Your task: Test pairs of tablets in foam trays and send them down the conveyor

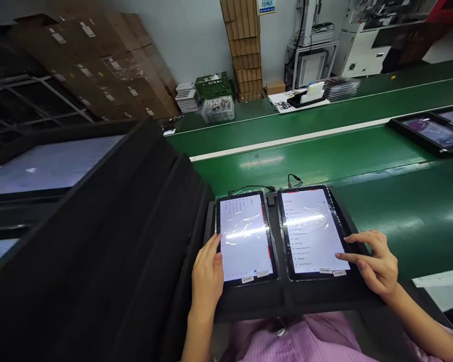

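Two tablets, lit, side by side in a black tray (286, 296) at the near edge of the desk, directly before me. Left tablet (246, 235): white screen with faint text, label strip at its bottom edge; my left hand (208, 274) rests flat against its lower left border, fingers together, thumb lying on the screen edge, gripping nothing. Right tablet (311, 231): white screen showing a list of lines, labels along the bottom; my right hand (375, 264) sits at its lower right corner, index finger stretched out with the tip on the glass, other fingers loosely curled, holding nothing. Thin black cables (249, 189) run from the top edges of both. To the left, a large black fabric hood (109, 241) slopes beside the tray. Beyond, a green conveyor belt (362, 151) with another tray of lit tablets (433, 130) at far right. Against the back wall: stacked cardboard boxes (98, 65) and a green crate (213, 85).
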`<move>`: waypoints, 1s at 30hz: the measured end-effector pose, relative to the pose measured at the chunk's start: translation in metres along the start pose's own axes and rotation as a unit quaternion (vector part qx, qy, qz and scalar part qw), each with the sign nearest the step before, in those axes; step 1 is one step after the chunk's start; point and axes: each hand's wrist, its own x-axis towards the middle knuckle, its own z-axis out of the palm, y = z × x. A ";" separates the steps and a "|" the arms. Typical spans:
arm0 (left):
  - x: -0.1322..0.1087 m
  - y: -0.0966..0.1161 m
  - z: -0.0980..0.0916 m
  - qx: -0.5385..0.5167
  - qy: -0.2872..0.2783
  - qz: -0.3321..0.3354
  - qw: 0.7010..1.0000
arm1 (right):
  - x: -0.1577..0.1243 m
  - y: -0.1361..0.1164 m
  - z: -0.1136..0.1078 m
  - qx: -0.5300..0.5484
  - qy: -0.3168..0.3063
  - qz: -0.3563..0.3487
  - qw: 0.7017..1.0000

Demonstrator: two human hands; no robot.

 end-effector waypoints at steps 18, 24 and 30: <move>0.001 -0.001 0.002 0.011 0.003 -0.007 1.000 | 0.016 -0.020 0.012 0.066 -0.147 -0.086 0.983; 0.001 -0.001 0.002 0.007 0.005 0.005 1.000 | 0.022 -0.025 0.007 0.054 -0.186 -0.079 0.978; -0.001 0.001 0.001 -0.003 0.008 0.008 1.000 | 0.018 -0.016 0.007 0.048 -0.093 -0.095 0.990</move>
